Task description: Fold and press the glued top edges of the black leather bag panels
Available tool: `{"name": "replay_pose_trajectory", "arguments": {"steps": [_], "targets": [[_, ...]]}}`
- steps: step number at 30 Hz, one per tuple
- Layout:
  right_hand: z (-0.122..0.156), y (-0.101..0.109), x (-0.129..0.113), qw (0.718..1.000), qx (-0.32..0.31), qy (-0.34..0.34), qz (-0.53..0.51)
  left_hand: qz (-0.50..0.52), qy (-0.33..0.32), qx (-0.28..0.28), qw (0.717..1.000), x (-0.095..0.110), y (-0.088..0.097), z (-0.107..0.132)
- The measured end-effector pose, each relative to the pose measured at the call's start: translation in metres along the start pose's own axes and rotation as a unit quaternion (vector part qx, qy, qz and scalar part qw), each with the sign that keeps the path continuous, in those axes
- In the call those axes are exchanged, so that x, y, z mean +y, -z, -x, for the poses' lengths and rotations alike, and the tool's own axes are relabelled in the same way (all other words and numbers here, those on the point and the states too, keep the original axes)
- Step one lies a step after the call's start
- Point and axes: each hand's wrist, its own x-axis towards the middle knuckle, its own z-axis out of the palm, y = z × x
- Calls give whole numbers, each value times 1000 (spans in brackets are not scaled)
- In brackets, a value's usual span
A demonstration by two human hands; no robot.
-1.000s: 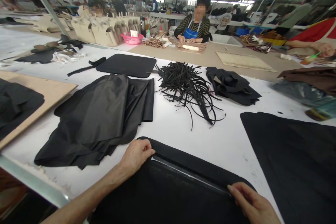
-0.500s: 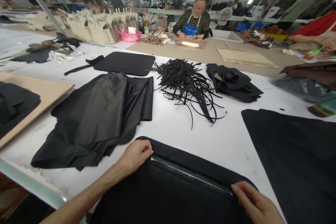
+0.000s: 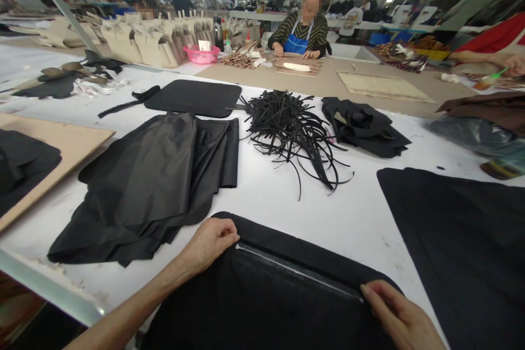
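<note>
A large black fabric panel (image 3: 262, 306) with rounded corners lies in front of me at the table's near edge. Along its upper part runs a long, narrow slot with a pale, shiny line (image 3: 296, 270) on its lower side. My left hand (image 3: 217, 238) is closed in a pinch on the black material at the left end of that slot. At the right end, my right hand (image 3: 396, 306) pinches the material between thumb and fingers. The fabric between the two hands looks straight and flat. Its lower part runs out of view.
Folded black fabric (image 3: 151, 175) lies to the left, a heap of thin black strips (image 3: 287, 126) beyond the panel. Another black sheet (image 3: 463, 240) is at right. A wooden board (image 3: 77, 142) rests far left. Across the table sits a co-worker (image 3: 303, 27).
Both my hands keep their pinch at the slot's ends, with hardly any movement. Across the table, the co-worker's hands have shifted slightly.
</note>
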Motion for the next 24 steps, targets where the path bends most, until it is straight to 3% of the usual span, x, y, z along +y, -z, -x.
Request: {"name": "replay_pose_trajectory", "arguments": {"steps": [8, 24], "targets": [[-2, -2, 5, 1000, -4, 1, 0, -28, 4, 11, 1000, 5, -1, 1], [-1, -6, -1, 998, 46, 45, 0, -127, -13, 31, 991, 1, -8, -1]]}}
